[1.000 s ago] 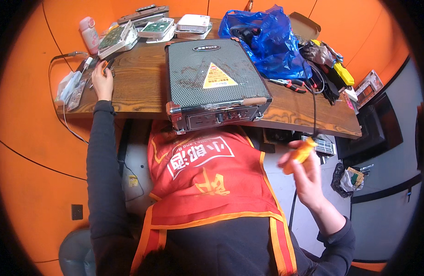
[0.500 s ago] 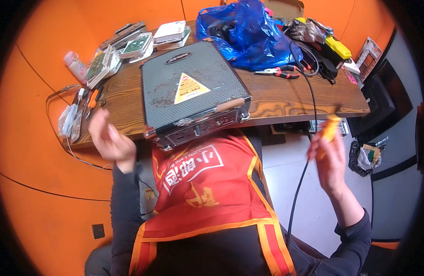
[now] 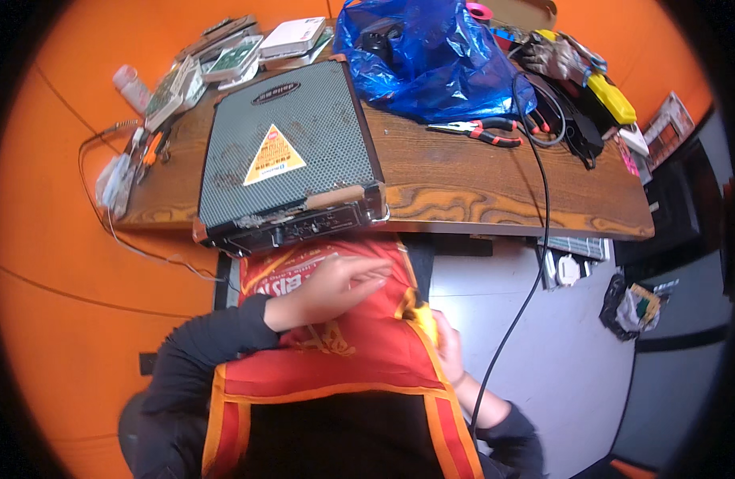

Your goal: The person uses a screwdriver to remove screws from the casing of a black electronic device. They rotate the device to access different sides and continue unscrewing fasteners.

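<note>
My left hand (image 3: 331, 287) reaches across the lap of the red apron (image 3: 351, 374), its fingers stretched out and nothing visible in them. To its right, low beside the apron's edge, my right hand (image 3: 449, 350) is closed round a yellow-and-black hand-held tool (image 3: 423, 319); its exact kind is blurred. In front of both hands a boxy speaker (image 3: 304, 152) with a grey mesh face lies on the wooden table (image 3: 463, 184). Its control panel (image 3: 304, 229) faces me at the table's edge, and a yellow triangular sticker (image 3: 273, 158) is on the mesh.
Pliers (image 3: 479, 131) with red-and-black handles lie beside a blue plastic bag (image 3: 431, 72). A black cable (image 3: 535, 279) hangs from the table past my right arm. Opened white casings with circuit boards (image 3: 233, 57) stand at the back left. Gloves (image 3: 547, 56) are at the back right.
Both hands have moved inward and down to the apron, the right one carrying the yellow tool. The view has shifted, so the speaker appears farther left.
</note>
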A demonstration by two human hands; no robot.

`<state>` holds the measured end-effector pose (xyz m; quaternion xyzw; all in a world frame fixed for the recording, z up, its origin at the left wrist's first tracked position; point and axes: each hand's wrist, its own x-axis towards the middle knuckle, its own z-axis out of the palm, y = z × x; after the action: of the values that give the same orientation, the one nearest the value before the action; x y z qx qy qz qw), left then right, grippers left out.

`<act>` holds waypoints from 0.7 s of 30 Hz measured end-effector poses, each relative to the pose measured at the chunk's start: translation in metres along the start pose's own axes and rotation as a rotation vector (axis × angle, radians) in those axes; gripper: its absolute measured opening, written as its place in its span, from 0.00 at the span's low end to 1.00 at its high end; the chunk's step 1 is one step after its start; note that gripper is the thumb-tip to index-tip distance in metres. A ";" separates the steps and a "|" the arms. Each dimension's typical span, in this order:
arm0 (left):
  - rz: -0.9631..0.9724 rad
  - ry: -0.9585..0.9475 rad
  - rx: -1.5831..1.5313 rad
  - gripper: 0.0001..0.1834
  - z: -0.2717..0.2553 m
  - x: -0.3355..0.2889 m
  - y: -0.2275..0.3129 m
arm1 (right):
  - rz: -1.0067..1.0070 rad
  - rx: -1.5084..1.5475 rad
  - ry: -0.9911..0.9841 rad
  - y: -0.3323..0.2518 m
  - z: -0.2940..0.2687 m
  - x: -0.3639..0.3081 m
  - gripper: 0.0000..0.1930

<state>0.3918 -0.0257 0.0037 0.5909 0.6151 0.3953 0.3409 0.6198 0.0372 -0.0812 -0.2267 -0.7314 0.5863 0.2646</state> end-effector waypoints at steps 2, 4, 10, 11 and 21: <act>-0.077 0.014 -0.491 0.14 0.005 0.006 0.005 | 0.239 0.114 -0.087 -0.006 0.015 0.023 0.15; -0.214 0.089 -0.731 0.13 0.007 0.011 0.010 | 0.363 0.434 -0.072 -0.010 0.023 0.038 0.17; -0.244 0.080 -0.854 0.12 0.014 0.013 0.006 | 0.408 0.757 -0.400 -0.019 -0.004 0.043 0.16; -0.233 0.066 -0.890 0.12 0.016 0.012 0.004 | 0.430 0.834 -0.397 -0.022 -0.005 0.042 0.15; -0.345 0.104 -0.761 0.15 0.010 0.008 0.006 | 0.433 0.541 -0.291 -0.054 0.015 0.045 0.14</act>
<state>0.4028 -0.0173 0.0049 0.2904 0.5317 0.5606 0.5645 0.5745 0.0438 -0.0259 -0.2123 -0.5151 0.8268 0.0778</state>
